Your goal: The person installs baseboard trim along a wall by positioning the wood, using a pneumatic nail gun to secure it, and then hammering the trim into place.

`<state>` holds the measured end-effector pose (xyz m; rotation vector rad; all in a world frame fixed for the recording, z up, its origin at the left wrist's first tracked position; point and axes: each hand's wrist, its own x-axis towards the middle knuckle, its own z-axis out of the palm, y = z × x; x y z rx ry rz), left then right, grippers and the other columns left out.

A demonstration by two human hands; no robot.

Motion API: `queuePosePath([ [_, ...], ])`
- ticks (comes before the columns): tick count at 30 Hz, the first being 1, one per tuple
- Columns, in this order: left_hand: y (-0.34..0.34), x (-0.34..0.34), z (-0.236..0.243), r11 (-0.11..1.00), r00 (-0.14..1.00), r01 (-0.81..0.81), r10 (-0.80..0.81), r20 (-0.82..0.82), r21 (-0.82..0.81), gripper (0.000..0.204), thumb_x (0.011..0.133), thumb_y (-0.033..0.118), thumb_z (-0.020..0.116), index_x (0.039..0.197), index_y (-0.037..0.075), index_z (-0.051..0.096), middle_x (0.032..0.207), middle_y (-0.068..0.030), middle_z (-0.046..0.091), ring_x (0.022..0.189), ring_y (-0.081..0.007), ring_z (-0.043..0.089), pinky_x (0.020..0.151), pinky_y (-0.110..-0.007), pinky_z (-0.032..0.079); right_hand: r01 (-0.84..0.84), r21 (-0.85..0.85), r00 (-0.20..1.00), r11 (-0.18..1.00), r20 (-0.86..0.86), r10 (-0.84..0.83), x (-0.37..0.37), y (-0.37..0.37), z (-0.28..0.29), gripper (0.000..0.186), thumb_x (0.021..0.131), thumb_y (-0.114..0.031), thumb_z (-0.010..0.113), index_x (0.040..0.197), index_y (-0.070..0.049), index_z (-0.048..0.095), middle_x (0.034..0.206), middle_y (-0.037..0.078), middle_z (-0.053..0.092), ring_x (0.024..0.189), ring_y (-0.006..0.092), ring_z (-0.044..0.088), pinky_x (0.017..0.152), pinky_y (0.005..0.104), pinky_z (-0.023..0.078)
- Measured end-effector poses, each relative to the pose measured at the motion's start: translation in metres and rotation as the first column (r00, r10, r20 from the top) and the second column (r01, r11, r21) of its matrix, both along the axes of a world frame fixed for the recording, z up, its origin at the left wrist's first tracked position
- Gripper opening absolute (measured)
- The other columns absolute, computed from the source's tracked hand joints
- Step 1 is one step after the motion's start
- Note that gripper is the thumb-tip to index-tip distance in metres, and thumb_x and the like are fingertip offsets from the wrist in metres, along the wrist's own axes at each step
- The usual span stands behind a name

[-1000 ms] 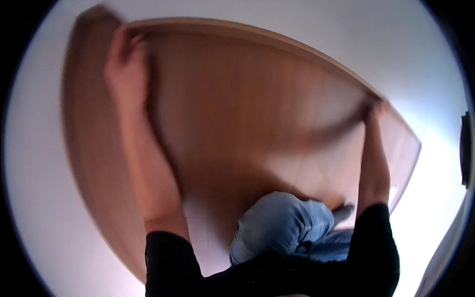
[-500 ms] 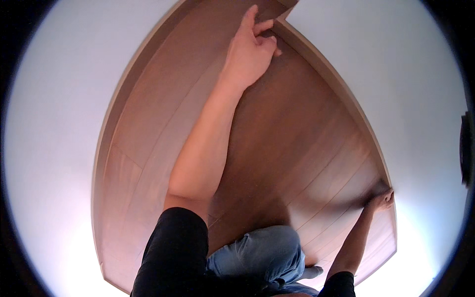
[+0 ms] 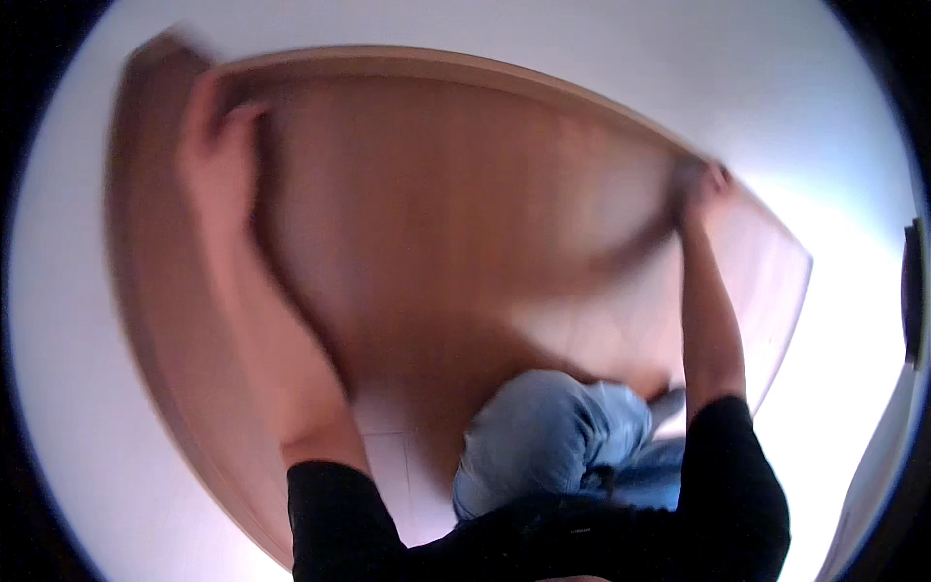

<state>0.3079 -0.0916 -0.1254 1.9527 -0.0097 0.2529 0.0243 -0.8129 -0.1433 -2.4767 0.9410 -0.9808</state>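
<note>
My left hand (image 3: 218, 155), smeared by motion, reaches to the upper left of the wooden floor (image 3: 417, 252), close to the wooden baseboard (image 3: 407, 60); whether its fingers grip anything is unclear. At the upper right, my right hand (image 3: 711, 194) is against the same baseboard with its fingers curled; anything inside them is hidden. A dark shadow falls on the boards beside it.
White walls (image 3: 504, 29) rise beyond the baseboard and along both sides. My bent knee in jeans (image 3: 529, 436) is low in the centre, with a foot to its right. A dark object (image 3: 912, 291) shows at the far right rim.
Since half a second ago the view has swung round, much like a second ago. My left hand has shifted from top centre to upper left, my right hand higher in the picture along the baseboard.
</note>
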Motion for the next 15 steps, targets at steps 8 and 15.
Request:
queuePosePath([
  [8,-0.007,0.015,-0.001,0.975,0.986,-0.046,0.01,-0.167,-0.215,0.06,0.088,-0.001,0.067,0.147,0.005,0.057,0.151,-0.0148,0.054,0.138,-0.029,0.051,0.115,-0.041,0.042,0.277,-0.04,0.961,0.96,0.024,-0.276,0.055,0.093,0.011,0.056,0.099,-0.041,0.067,0.136,-0.001,0.053,0.128,0.023,0.057,0.119,0.0327,0.059,0.102,0.0438,0.049],
  [15,-0.043,0.01,-0.008,0.994,0.994,-0.009,-0.002,-0.105,-0.109,0.061,0.082,0.008,0.069,0.142,0.002,0.059,0.144,-0.0145,0.061,0.135,-0.0258,0.056,0.114,-0.037,0.043,-0.07,-0.065,0.995,0.995,-0.073,0.066,-0.013,0.029,-0.012,0.045,0.105,-0.034,0.052,0.122,0.007,0.062,0.12,0.02,0.066,0.113,0.0302,0.061,0.101,0.0418,0.048],
])
